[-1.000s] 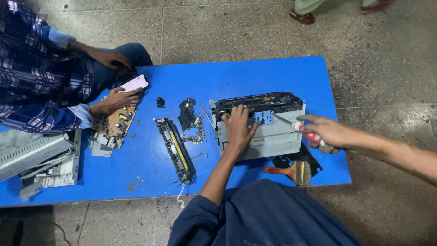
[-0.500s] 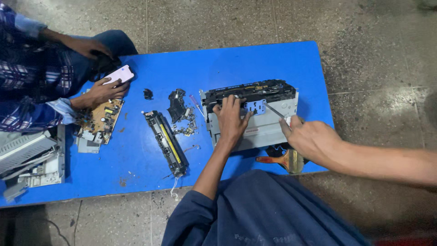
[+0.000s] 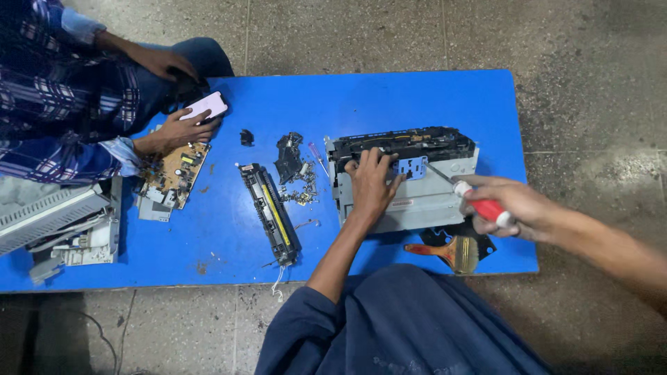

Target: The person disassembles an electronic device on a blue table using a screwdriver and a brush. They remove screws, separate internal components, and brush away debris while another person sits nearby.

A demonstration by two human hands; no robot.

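A grey printer chassis with a black top and a blue plastic part lies on the blue table. My left hand rests flat on the chassis, fingers over its black top edge. My right hand grips a red-handled screwdriver, whose shaft points left into the blue part of the chassis.
A long black and yellow roller unit, loose small parts, a circuit board and a paintbrush lie on the table. Another person at the left holds a phone. Grey printer covers sit at the left edge.
My right hand has drawn back to the right along the screwdriver, and its tip now sits at the blue part. My left hand stays on the chassis. The view has shifted.
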